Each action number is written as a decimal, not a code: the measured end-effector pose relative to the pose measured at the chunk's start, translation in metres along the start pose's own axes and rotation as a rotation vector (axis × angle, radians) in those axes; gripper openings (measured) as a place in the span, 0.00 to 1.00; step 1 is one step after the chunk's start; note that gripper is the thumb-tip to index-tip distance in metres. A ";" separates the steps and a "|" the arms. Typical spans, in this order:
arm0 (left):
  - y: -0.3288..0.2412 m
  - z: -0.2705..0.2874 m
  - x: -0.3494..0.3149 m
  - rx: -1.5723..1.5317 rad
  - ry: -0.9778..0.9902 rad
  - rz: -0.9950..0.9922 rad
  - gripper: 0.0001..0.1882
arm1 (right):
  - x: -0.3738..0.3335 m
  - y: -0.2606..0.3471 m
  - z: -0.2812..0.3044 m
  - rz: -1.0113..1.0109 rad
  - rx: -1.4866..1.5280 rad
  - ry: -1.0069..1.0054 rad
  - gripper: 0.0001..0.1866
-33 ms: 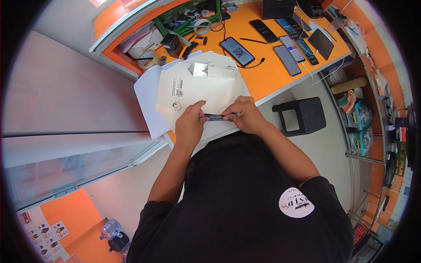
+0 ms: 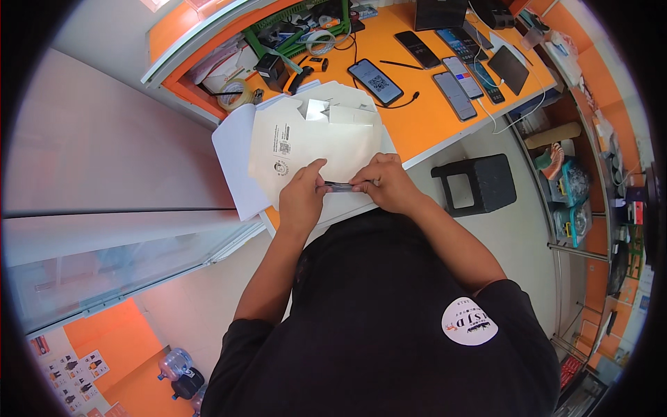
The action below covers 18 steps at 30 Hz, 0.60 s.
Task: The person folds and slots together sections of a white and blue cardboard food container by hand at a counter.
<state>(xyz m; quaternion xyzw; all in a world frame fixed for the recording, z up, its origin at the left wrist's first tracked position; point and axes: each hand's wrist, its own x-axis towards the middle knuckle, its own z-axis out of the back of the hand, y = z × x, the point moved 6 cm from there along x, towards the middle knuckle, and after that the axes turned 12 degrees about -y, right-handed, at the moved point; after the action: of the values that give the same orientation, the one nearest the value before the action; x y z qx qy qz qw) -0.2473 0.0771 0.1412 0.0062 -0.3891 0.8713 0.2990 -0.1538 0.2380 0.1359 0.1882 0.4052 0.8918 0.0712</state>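
Both my hands are at the near edge of the orange desk, holding a thin, dark, shiny strip between them. My left hand pinches its left end between thumb and fingers. On the other end, my right hand closes in a similar pinch. I see the strip nearly edge-on, so its exact kind cannot be made out. Just beyond my fingers lies a cream unfolded paper packet with cut-out corners and small dark print. White sheets stick out beneath it on the left.
Several phones, including one with a code on its screen, lie across the desk with cables. A tape roll, a black box and a green basket fill the back left. A black stool stands right; shelves line the far right.
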 end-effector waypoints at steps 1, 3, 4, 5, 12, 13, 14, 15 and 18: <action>-0.001 -0.002 0.000 0.013 0.021 0.020 0.29 | -0.001 0.002 -0.002 0.005 -0.007 0.016 0.05; -0.003 -0.005 -0.001 0.023 0.057 0.022 0.29 | -0.001 0.004 -0.007 0.004 -0.015 0.044 0.04; -0.003 -0.007 -0.001 0.028 0.075 0.023 0.29 | 0.000 0.004 -0.009 -0.002 -0.016 0.057 0.04; -0.004 -0.010 -0.002 0.016 0.117 0.015 0.29 | -0.001 0.004 -0.011 -0.008 -0.017 0.070 0.03; -0.004 -0.025 -0.006 0.052 0.194 -0.080 0.29 | -0.003 0.010 -0.016 0.035 -0.125 0.060 0.05; -0.003 -0.029 -0.007 0.087 0.183 -0.090 0.29 | -0.003 0.011 -0.017 0.042 -0.142 0.044 0.06; -0.007 -0.028 -0.009 0.124 0.099 -0.151 0.29 | -0.003 0.013 -0.016 0.048 -0.160 0.028 0.07; -0.011 -0.026 -0.012 0.162 0.011 -0.213 0.30 | -0.003 0.013 -0.017 0.045 -0.163 0.000 0.09; -0.018 -0.029 -0.020 0.163 -0.121 -0.285 0.32 | -0.007 0.015 -0.016 0.067 -0.151 -0.123 0.12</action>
<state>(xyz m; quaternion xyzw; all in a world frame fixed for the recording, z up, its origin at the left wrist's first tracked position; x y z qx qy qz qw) -0.2149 0.0957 0.1285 0.1381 -0.3298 0.8466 0.3942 -0.1528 0.2147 0.1360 0.2499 0.3253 0.9085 0.0800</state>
